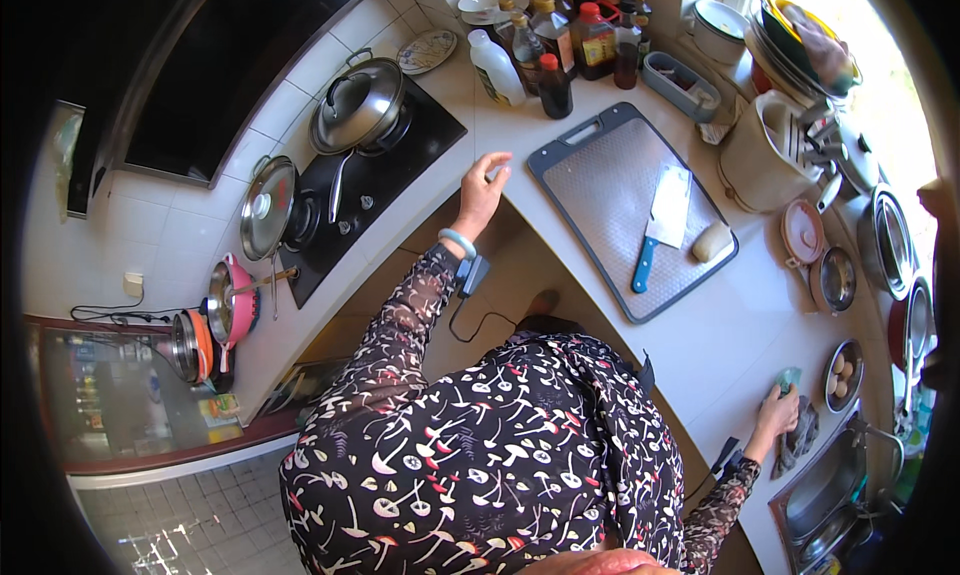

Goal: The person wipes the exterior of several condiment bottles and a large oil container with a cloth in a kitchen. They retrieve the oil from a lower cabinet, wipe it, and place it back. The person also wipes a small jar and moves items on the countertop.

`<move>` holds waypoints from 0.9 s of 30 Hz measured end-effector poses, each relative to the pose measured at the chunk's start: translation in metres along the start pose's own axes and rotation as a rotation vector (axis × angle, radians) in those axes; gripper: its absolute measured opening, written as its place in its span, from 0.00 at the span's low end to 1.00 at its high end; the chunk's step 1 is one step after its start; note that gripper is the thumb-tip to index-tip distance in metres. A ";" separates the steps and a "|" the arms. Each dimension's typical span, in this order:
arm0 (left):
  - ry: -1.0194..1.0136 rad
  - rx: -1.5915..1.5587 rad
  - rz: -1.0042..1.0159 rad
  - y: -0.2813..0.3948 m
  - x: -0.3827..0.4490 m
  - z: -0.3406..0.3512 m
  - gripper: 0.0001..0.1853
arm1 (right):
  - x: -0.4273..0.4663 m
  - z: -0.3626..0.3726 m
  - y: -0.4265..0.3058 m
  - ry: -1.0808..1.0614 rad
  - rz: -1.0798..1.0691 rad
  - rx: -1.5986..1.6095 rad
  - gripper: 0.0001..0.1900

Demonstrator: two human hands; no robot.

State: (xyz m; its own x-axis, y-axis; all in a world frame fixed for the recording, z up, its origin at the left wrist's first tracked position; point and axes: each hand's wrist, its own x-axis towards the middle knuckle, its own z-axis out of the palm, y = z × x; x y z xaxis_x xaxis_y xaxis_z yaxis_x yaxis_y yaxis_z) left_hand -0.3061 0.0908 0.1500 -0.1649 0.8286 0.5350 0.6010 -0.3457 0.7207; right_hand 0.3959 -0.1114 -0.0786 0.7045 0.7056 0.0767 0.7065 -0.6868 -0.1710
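My left hand (485,188) is raised over the gap between the counters, fingers curled loosely with nothing in them and a pale bangle at the wrist. My right hand (778,412) is at the far right of the counter, its fingers closed on a crumpled green plastic bag (787,378), beside a grey cloth (796,436). A cutting board (600,192) with a dark rim lies on the white counter. On it rest a cleaver (671,200) with a blue handle and, to its right, a pale brownish lump of food (711,242). A bowl of eggs (844,376) stands above my right hand.
Bottles (555,87) crowd the back corner. A knife block (769,151), a pink-lidded container (802,232) and a small metal bowl (834,278) line the window side. The sink (821,492) is at lower right. Lidded pans (360,106) stand on the black gas hob (427,128).
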 end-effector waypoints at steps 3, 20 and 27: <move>0.097 -0.248 -0.070 -0.041 0.055 0.006 0.12 | -0.018 -0.049 -0.014 -0.008 0.098 0.006 0.29; -0.372 -0.030 0.180 -0.083 0.297 -0.024 0.36 | -0.122 -0.216 -0.299 -0.145 -0.651 0.643 0.17; -0.298 -0.140 -0.019 -0.073 0.255 -0.081 0.31 | -0.166 -0.264 -0.461 -0.403 -1.045 0.662 0.14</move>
State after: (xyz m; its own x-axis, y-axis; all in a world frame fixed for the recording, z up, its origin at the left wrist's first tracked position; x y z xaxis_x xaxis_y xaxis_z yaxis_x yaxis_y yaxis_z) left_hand -0.4552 0.2912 0.2694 0.0736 0.9207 0.3832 0.4829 -0.3691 0.7941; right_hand -0.0288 0.0418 0.2469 -0.3073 0.9328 0.1882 0.6559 0.3509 -0.6684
